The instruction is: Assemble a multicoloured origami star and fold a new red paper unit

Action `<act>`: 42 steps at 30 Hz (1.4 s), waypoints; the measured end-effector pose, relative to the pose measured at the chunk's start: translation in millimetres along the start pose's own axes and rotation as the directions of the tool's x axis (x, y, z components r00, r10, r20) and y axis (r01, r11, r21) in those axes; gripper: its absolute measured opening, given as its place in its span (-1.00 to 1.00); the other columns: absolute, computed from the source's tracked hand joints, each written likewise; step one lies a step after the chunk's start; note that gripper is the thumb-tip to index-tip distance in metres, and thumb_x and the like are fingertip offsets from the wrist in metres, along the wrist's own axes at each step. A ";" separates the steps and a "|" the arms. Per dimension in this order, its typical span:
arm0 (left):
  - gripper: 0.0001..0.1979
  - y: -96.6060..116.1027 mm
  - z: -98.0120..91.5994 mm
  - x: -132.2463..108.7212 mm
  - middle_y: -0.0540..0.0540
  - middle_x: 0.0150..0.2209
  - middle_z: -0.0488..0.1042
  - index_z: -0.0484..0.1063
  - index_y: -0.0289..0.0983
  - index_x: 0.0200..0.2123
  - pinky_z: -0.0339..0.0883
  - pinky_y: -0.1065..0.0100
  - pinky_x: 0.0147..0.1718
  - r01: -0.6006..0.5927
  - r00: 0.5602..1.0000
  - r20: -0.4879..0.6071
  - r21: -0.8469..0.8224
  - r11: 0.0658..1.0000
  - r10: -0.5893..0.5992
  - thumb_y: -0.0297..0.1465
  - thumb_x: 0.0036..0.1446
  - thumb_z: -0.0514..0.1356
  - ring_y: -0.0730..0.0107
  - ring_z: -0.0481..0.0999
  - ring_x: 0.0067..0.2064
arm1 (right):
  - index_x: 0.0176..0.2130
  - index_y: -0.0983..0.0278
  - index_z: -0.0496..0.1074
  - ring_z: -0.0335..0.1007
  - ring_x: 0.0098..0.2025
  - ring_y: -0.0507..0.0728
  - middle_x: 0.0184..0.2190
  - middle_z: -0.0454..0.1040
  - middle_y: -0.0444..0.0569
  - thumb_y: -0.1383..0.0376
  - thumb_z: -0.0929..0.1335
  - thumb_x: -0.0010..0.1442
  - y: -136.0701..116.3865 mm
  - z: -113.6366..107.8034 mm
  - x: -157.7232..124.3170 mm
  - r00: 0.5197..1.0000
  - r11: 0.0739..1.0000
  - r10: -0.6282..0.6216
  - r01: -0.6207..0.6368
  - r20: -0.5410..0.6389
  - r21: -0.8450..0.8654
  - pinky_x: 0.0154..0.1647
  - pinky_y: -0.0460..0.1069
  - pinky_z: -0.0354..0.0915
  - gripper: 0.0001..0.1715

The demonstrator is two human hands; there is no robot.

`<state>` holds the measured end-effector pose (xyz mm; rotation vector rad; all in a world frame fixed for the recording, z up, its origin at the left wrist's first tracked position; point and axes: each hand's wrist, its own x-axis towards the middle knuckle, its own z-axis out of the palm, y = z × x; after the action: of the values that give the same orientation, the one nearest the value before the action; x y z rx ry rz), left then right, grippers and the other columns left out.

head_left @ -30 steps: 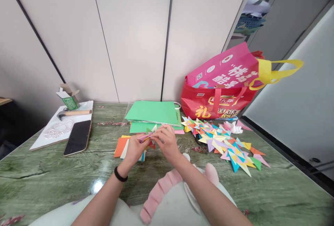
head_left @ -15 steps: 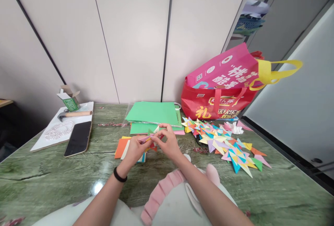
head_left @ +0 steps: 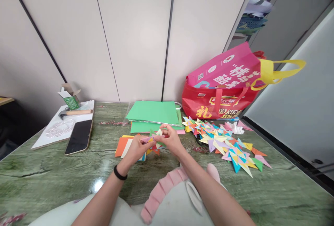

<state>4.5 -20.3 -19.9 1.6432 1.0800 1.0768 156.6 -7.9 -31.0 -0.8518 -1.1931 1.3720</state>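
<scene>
A pale panelled wall (head_left: 135,38) fills the far side, dark lines running down between its panels. In front of it spreads a green table (head_left: 47,180) with a marbled, veined surface. At the near edge lies a pale plush toy (head_left: 177,201) with a pink ruffled crest, under the forearms. Far right stands a red bag (head_left: 214,102), and a pink bag (head_left: 224,69) with a yellow handle leans out of its top. Nearer than the bags, a loose heap of folded paper stars (head_left: 221,142) in many colours covers the right part of the table. Green sheets (head_left: 152,111) lie stacked at the far middle. Far left, a white board (head_left: 52,141) bears a small open box (head_left: 71,101), a hammer (head_left: 79,112) and strung beads (head_left: 60,128); a phone (head_left: 79,136) lies at its right. Coloured paper squares (head_left: 121,146) are fanned out just beyond the left hand (head_left: 137,148), whose wrist wears a black band (head_left: 120,173). The left thumb and fingers grip a folded paper piece (head_left: 148,139) at the table's middle; the right hand (head_left: 171,140) pinches its right side between thumb and forefinger.
</scene>
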 end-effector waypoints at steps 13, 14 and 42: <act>-0.62 7.9 2.3 -2.7 0.07 -0.73 0.12 0.33 -0.33 -0.73 -0.12 0.45 -0.64 0.018 0.996 0.091 0.069 0.997 -0.024 -0.16 -0.09 0.19 0.56 0.03 -0.62 | -0.43 0.29 0.38 0.24 -0.61 -0.03 -0.62 0.39 -0.21 0.22 0.51 -0.30 2.5 -1.9 0.4 0.998 0.996 0.049 -0.046 0.033 -0.072 -0.61 -0.13 0.16 -0.61; -0.63 7.9 2.1 -2.9 0.07 -0.73 0.13 0.35 -0.33 -0.72 -0.12 0.45 -0.64 0.021 0.995 0.099 0.069 0.997 -0.028 -0.17 -0.09 0.19 0.56 0.03 -0.62 | -0.42 0.29 0.39 0.25 -0.61 -0.03 -0.61 0.40 -0.20 0.21 0.51 -0.30 3.5 -2.1 0.6 0.997 0.997 0.065 -0.064 0.028 -0.043 -0.60 -0.13 0.17 -0.60; -0.72 -1.9 -9.8 3.3 -0.02 -0.65 0.39 0.46 -0.41 -0.63 0.18 0.46 -0.59 0.283 0.952 -0.027 -0.313 0.907 -0.306 -0.29 -0.34 0.38 0.52 0.29 -0.60 | -0.26 0.27 0.31 0.42 -0.51 0.07 -0.56 0.49 -0.18 0.23 0.51 -0.31 4.8 -8.1 5.3 0.999 0.997 0.044 -0.042 0.024 -0.068 -0.42 -0.03 0.31 -0.42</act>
<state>-4.3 -14.7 -18.7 1.1591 1.1062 1.0505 162.1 -0.8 -36.9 -0.9147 -1.2529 1.3874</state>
